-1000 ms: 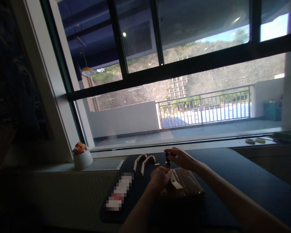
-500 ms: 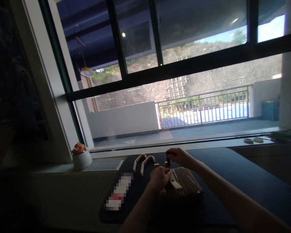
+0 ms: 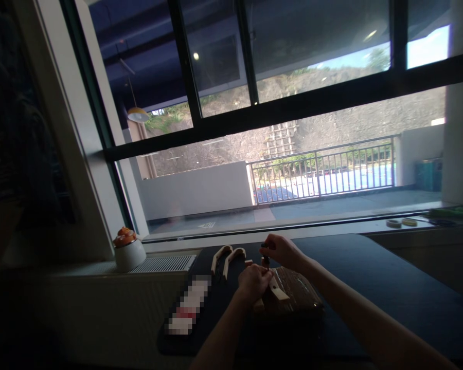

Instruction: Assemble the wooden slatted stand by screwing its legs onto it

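Pale wood curved pieces [image 3: 228, 256] on a dark navy mat [image 3: 370, 277] — brown, grained wooden board [image 3: 297, 295]; white pot [image 3: 129, 252] — orange lid.

Looks like a hobby bench set up by a window in an office or institutional building. I'm at a dark work table [image 3: 370, 277] pushed against a big black-framed window wall [image 3: 293, 105]. Radiator grille [image 3: 162, 263] on the sill, lower left of frame. Loose curved wooden parts [image 3: 228, 255] and a brown wooden block [image 3: 297, 295] on the table. Tape rolls [image 3: 399, 223] on the sill at far right. Outside: terrace railing [image 3: 324, 167], hillside.
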`<state>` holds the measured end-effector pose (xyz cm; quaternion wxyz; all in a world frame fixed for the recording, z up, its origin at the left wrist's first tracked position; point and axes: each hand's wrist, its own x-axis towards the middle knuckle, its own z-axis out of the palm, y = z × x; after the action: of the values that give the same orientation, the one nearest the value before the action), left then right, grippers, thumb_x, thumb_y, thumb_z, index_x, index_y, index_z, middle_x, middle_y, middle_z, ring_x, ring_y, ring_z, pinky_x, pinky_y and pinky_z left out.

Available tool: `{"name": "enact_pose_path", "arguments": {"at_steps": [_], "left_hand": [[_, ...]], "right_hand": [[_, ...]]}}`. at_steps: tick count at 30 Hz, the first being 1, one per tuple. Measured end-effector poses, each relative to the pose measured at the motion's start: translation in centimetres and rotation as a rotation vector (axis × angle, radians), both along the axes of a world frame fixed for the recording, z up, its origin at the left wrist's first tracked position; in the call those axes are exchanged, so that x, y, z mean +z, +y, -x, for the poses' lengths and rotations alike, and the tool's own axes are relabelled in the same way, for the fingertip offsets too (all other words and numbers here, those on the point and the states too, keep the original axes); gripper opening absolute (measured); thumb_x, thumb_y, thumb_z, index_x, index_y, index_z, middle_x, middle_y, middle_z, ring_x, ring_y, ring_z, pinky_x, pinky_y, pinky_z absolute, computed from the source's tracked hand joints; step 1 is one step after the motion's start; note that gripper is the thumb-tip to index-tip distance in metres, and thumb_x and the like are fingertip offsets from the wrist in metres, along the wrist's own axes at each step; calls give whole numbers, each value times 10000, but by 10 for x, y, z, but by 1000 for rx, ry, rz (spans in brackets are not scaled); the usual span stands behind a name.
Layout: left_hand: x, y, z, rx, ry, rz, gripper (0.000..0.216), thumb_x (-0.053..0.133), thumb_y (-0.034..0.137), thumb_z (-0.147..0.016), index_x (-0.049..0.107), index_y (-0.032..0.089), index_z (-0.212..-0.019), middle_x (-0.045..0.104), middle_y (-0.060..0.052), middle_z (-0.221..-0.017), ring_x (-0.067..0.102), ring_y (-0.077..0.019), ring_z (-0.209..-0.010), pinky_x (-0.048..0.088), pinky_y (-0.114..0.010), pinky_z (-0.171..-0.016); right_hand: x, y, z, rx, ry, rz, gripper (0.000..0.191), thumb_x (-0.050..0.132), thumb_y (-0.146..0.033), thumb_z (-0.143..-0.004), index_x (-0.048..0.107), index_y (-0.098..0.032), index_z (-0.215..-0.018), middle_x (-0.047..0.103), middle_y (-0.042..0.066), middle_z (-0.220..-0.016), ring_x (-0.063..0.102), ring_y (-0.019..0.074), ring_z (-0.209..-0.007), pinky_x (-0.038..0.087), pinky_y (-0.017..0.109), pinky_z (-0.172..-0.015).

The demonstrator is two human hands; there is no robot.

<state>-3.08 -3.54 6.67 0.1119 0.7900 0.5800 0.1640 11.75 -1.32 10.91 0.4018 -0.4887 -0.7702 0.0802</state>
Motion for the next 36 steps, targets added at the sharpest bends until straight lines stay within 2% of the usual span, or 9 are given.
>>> {"name": "enact_pose_path", "arguments": {"at_steps": [3, 8, 12, 20, 30, 36], "left_hand": [[-1, 3, 0, 5, 6, -9, 427, 364, 454, -887, 726, 227, -899, 702, -61, -785, 629, -186, -731, 403, -250, -625], [-2, 4, 1, 7, 8, -1, 432, 369, 452, -888, 726, 210, -879, 702, -62, -793, 629, -181, -742, 392, -240, -617], [-1, 3, 0, 12, 5, 2, 435, 364, 454, -887, 726, 215, -869, 701, -62, -791, 633, -192, -754, 392, -247, -616], [0, 0, -1, -3, 6, -11, 432, 365, 460, -886, 724, 222, -857, 703, -57, -789, 629, -185, -725, 398, -252, -625], [3, -1, -1, -20, 6, 14, 396, 388, 449, -884, 718, 233, -921, 707, -47, -833, 628, -178, -768, 404, -241, -647], [3, 0, -2, 7, 9, 15, 422, 377, 465, -889, 721, 221, -882, 701, -52, -802, 628, -188, -750, 400, -254, -645]], "right_hand": [[5, -1, -2, 8, -26, 6, 232, 624, -370, -719, 649, -143, -762, 577, 0, -607, 446, 108, -527, 293, 230, -496], [15, 0, -10, 148, -77, 28, 252, 540, -286, -778, 701, -188, -946, 621, -8, -645, 508, 111, -562, 335, 218, -524], [17, -1, -10, 173, -74, 24, 251, 524, -271, -792, 705, -157, -924, 663, 22, -717, 564, 135, -639, 383, 225, -575], [12, -3, -7, 40, -81, -4, 178, 588, -292, -768, 659, -137, -822, 647, 32, -684, 547, 139, -599, 346, 228, -531], [14, -2, -5, -127, -97, 16, 245, 659, -409, -723, 621, -167, -734, 636, 29, -671, 526, 140, -594, 289, 240, -517], [13, 2, 2, -178, -77, 41, 303, 659, -464, -710, 620, -165, -729, 614, 47, -648, 509, 156, -597, 273, 253, -514]]}}
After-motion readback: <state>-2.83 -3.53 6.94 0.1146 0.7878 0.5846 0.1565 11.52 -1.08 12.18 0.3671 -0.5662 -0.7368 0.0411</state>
